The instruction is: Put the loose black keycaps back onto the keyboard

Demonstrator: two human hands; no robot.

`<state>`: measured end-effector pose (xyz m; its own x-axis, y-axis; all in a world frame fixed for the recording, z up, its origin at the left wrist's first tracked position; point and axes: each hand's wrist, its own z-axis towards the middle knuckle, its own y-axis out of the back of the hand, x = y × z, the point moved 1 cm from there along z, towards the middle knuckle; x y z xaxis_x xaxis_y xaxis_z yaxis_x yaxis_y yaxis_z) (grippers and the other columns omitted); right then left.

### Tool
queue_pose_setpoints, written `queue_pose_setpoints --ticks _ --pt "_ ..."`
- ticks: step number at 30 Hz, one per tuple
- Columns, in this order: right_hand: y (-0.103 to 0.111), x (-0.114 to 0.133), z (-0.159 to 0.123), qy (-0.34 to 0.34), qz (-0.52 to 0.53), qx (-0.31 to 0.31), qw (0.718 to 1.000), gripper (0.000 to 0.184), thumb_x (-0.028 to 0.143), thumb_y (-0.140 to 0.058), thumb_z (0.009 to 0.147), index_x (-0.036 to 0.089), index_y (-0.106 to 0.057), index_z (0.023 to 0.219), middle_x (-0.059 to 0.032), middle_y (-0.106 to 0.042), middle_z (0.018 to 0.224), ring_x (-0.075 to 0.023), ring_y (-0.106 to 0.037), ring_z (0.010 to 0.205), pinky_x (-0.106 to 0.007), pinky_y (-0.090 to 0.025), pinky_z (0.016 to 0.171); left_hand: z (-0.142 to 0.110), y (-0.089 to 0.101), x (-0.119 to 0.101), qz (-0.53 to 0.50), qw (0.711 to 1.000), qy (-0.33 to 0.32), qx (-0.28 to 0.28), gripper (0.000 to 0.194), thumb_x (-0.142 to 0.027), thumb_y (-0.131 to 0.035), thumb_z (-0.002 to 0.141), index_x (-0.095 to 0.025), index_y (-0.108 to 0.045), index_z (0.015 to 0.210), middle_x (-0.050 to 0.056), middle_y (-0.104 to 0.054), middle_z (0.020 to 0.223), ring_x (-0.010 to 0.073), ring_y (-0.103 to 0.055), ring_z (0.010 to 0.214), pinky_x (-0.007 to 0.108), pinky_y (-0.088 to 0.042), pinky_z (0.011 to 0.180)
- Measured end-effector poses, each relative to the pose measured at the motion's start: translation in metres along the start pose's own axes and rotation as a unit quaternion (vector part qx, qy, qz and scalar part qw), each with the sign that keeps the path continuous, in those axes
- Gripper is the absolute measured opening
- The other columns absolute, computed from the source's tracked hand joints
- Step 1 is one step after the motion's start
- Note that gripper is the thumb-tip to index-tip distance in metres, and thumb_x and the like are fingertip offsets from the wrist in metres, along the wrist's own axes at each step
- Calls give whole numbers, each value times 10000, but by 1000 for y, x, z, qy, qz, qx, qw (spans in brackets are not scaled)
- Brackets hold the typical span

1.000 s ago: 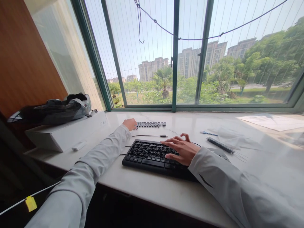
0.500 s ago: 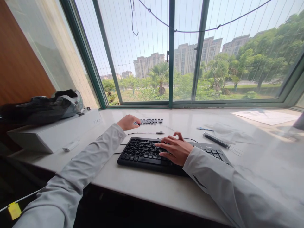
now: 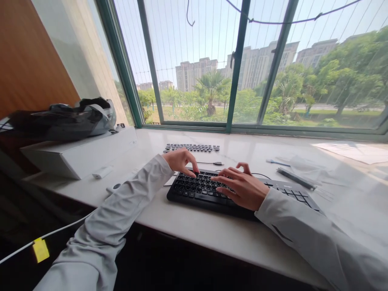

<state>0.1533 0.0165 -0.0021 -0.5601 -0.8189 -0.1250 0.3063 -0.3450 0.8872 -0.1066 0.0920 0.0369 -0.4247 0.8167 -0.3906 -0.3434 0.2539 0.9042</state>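
While your left hand [image 3: 181,159] pinches a small dark keycap [image 3: 196,174] between thumb and index finger, it is at the upper left part of the black keyboard [image 3: 209,199]. Your right hand [image 3: 247,186] is released, with its fingers spread over the middle of this keyboard; whether each fingertip touches it, one cannot tell. Beyond your left hand, the loose keycaps [image 3: 194,148] lie in rows on the white countertop [image 3: 188,226]. The USB plug [image 3: 218,163] lies between these rows and the keyboard. Beyond your right hand, to its right, are the dark thin bundle [image 3: 295,178] and the blue-tipped tool [image 3: 278,163]. The white box [image 3: 75,155] stands left of your left hand.
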Motion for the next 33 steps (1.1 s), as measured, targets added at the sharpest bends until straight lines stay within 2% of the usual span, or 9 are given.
queue_pose_setpoints --ticks 3,8,13,18,23,27,33 --pt "-2 9 16 -2 -26 -6 1000 267 345 -423 974 234 -630 1100 -47 -662 983 -176 -578 889 -418 -187 941 -1 -4 0 -26 999 6 28 308 -430 -773 664 -190 -791 856 43 -721 759 49 -402 497 199 -305 489" --pt "-10 20 32 -4 -53 -27 998 224 235 -435 937 200 -653 903 -30 -638 804 -169 -546 823 -413 -173 926 -3 -9 -7 -76 994 49 56 356 -434 -775 653 -167 -787 889 6 -672 623 33 -272 417 223 -225 420" --pt "-18 21 27 58 -30 -36 997 206 200 -438 926 197 -640 887 -8 -624 731 -160 -533 792 -392 -182 900 -4 -16 -20 -92 987 67 117 356 -430 -760 669 -165 -782 906 -29 -579 480 37 -289 377 225 -200 392" --pt "-20 22 26 82 -31 -44 995 196 191 -443 919 186 -628 855 -10 -620 722 -161 -523 787 -379 -183 897 -1 -21 -25 -77 988 89 103 367 -462 -775 637 -171 -778 862 -20 -619 562 46 -323 435 205 -244 418" --pt "-15 21 29 84 -25 -45 995 211 202 -447 911 180 -624 799 -12 -614 696 -164 -517 774 -392 -185 907 0 -22 -24 -69 986 118 99 388 -492 -776 625 -166 -783 837 -25 -605 531 41 -280 421 225 -213 423" --pt "-11 19 30 120 -11 -25 992 171 195 -481 874 184 -645 829 -5 -616 696 -160 -509 761 -400 -191 919 0 -22 -25 -65 984 134 97 390 -501 -784 608 -171 -786 817 -27 -598 522 43 -269 424 234 -195 422" --pt "-8 16 30 149 12 -30 988 200 219 -482 877 198 -678 839 4 -609 678 -150 -492 732 -394 -201 907 0 -21 -28 -70 980 155 106 402 -509 -777 608 -158 -785 805 -29 -567 493 50 -271 426 243 -178 420"
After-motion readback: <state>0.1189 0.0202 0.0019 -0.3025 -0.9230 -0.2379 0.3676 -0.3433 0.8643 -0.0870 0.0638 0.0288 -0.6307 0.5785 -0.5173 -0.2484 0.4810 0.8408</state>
